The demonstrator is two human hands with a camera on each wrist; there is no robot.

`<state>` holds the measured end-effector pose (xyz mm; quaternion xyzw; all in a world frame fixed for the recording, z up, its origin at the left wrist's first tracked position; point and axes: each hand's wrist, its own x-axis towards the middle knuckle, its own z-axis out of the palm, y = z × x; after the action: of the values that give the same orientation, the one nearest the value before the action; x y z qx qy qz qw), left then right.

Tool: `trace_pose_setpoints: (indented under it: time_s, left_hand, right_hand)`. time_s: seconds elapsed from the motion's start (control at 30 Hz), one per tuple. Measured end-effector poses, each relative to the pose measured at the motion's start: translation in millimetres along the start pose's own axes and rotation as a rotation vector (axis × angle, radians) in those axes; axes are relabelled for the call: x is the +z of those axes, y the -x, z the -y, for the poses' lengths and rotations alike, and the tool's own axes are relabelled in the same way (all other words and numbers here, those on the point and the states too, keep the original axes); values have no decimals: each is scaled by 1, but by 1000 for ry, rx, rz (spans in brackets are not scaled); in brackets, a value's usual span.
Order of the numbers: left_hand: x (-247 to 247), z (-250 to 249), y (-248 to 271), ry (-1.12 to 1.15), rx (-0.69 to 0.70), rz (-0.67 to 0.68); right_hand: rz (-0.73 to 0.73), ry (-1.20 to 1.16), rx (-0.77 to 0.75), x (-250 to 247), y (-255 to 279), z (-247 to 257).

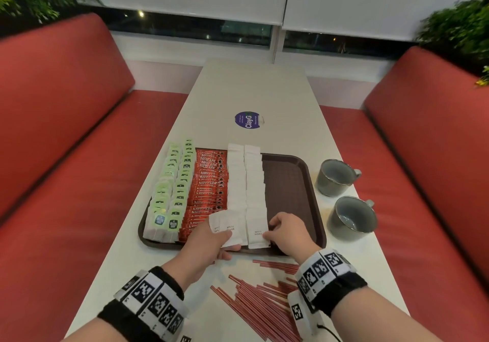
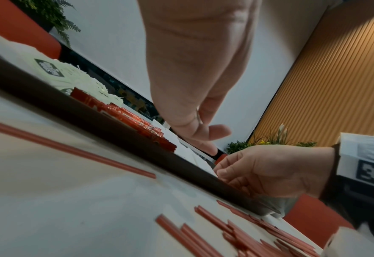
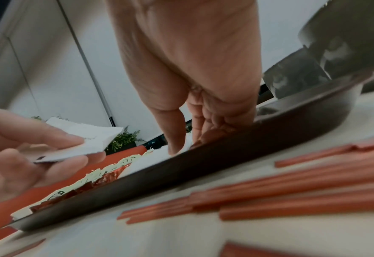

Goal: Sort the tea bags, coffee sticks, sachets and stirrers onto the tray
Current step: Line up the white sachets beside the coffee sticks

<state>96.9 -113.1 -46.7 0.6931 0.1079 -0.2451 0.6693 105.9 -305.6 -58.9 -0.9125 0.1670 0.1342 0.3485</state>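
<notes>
A: What are the fingers doing?

B: The left hand pinches a few white sugar sachets, thumb on top, fingers curled beneath, held just above the near rim of the tray. The right hand has its fingers bent down onto the nearest sachet of the right white row, fingertips touching its right edge; I cannot tell whether it pinches the paper or only presses it.

A: And around the hands?

B: On the tray, from 9 o'clock toward 3 o'clock: 2 rows of green-tagged tea bags, a band of red coffee sticks, then 2 rows of white sachets. The 3 o'clock part of the tray is bare brown.

A: The stirrers?

B: The red stirrers lie loose on the white table at 6 o'clock from the tray, between the 2 wrists, well apart from the sorted rows.

A: Anything else?

B: 2 grey mugs stand at 3 o'clock, just beside the tray, and a round purple sticker sits on the table at 12 o'clock.
</notes>
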Motion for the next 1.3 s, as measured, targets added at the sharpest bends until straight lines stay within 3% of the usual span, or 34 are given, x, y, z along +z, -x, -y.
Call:
trace_pose_setpoints:
  time_s: [0.1, 0.2, 0.33, 0.43, 0.5, 0.63, 0.83, 1.07, 1.3]
  left_hand:
    - [3, -3, 2, 3, 11, 25]
    - [8, -8, 5, 25, 30, 72]
    - [16, -17, 10, 31, 68, 105]
    - [19, -20, 10, 27, 88, 52]
    - [18, -22, 8, -109, 143, -4]
    - [11, -24, 3, -427, 275, -45]
    - [7, -21, -10, -849, 212, -63]
    - [6, -15, -23, -954, 205, -66]
    - [1, -12, -32, -974, 250, -58]
  right_hand:
    - [-97, -97, -92, -5, 7, 6]
    - [4, -280, -182, -2, 17, 17]
    - [107, -482, -147, 5, 24, 21]
    - [93, -564, -112, 0, 22, 18]
    - [56, -581, -82, -7, 19, 12]
    - [-43, -463, -34, -11, 16, 1]
    - [-46, -277, -13, -2, 13, -1]
    - [-47, -46, 3, 4, 8, 4]
    - [-40, 12, 26, 4, 8, 8]
